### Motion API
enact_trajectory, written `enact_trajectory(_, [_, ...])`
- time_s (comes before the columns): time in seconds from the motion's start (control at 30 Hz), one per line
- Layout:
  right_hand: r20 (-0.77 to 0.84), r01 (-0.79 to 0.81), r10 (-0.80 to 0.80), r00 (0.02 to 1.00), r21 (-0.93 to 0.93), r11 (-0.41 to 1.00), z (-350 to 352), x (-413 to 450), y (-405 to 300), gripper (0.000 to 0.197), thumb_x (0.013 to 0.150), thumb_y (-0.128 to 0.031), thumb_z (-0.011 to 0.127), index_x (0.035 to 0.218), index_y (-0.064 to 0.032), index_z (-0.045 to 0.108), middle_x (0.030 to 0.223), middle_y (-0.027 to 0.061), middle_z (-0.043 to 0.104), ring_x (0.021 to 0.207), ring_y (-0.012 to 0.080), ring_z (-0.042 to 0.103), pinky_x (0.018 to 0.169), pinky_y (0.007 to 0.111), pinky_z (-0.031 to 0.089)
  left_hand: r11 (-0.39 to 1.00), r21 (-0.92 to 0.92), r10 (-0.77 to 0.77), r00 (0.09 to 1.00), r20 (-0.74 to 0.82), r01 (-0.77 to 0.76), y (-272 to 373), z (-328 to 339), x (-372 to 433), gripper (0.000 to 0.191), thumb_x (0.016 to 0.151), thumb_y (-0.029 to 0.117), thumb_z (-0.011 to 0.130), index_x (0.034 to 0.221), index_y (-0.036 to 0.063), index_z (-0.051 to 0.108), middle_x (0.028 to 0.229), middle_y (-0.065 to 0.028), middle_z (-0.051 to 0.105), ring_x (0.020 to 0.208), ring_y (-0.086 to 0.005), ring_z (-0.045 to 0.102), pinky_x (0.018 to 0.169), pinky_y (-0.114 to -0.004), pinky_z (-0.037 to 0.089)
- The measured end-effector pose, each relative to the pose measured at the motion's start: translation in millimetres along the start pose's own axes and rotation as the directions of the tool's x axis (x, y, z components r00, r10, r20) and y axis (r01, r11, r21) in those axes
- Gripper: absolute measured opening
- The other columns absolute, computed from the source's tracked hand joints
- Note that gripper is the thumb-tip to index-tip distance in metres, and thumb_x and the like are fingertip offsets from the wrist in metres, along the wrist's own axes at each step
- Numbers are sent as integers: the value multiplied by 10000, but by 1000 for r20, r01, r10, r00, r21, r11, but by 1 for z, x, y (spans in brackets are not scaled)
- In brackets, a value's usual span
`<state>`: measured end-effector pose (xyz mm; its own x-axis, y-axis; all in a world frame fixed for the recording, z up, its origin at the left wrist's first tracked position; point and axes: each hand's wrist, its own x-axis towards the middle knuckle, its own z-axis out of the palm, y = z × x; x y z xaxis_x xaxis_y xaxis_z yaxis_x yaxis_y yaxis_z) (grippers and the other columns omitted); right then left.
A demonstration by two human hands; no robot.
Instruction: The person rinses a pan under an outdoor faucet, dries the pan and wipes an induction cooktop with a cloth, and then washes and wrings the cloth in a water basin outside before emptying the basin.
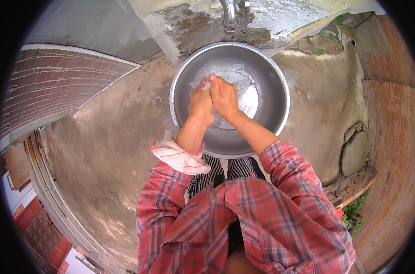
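Observation:
My left hand (pixel 200 102) and my right hand (pixel 225 97) press against each other over a round grey metal basin (pixel 275 113). Both look wet, and water glistens on my left wrist. The right fingers curl inward beside the left hand. Something shiny and pinkish shows between the fingertips; whether it is water or a held thing I cannot tell. Shallow water (pixel 238 70) lies in the bottom of the basin and reflects bright light. Around my left forearm, at the sleeve's cuff, hangs a white cloth (pixel 180 159) with red lines and a red edge.
A chrome tap (pixel 230 19) projects from the worn wall beyond the basin. Concrete ground (pixel 108 154) surrounds the basin. At the left stands a brown ribbed panel (pixel 63 75) with a pale edge. Brick paving (pixel 392 154) and a low brick edging (pixel 351 186) lie to the right.

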<state>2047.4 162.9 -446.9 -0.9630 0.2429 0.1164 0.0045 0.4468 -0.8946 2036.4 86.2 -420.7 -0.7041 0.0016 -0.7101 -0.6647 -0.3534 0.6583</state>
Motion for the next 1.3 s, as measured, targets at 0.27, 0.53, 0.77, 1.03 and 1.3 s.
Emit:
enact_trajectory(0.27, [-23,142,-208,978,-654,743,-18,31,99,206,822,-216,568,965,-82,631,1218,109,487,1087,339,494,754,470,448,886,450,129,992,-11,-110,4,-2,6,417,895,251,557,1255,62,468,1187,-98,461,1070,-208,489,908,-345,404])
enact_trajectory(0.53, [14,-220,273,962,-552,805,-6,23,88,533,723,-160,621,1214,-129,415,1068,193,541,1011,338,554,817,428,474,852,513,131,991,-19,-103,-1,-17,22,514,888,267,542,1361,151,375,1378,-82,300,1297,-252,299,1031,-450,287])
enact_trajectory(0.77, [591,-775,554,586,608,171,12,-1,13,324,812,-99,517,1132,-62,549,985,86,597,900,171,560,793,320,465,932,-66,-363,920,-146,357,-10,-20,35,355,938,340,409,1218,143,504,1256,-109,478,1150,-280,482,952,-385,394])
enact_trajectory(1.03, [-4,-7,7,1000,120,993,1,-19,-37,276,922,-277,484,796,-43,559,694,134,619,609,300,607,551,400,455,554,702,275,894,352,-447,-16,-40,45,284,946,307,392,914,86,566,848,-53,591,783,-194,594,631,-349,480])
enact_trajectory(1.3, [-20,-10,5,1000,-290,957,6,22,52,290,916,-286,482,796,-53,607,745,143,594,695,353,587,579,430,458,940,340,-56,998,34,42,2,5,7,272,910,371,517,920,103,562,818,-28,595,777,-180,601,582,-323,464])
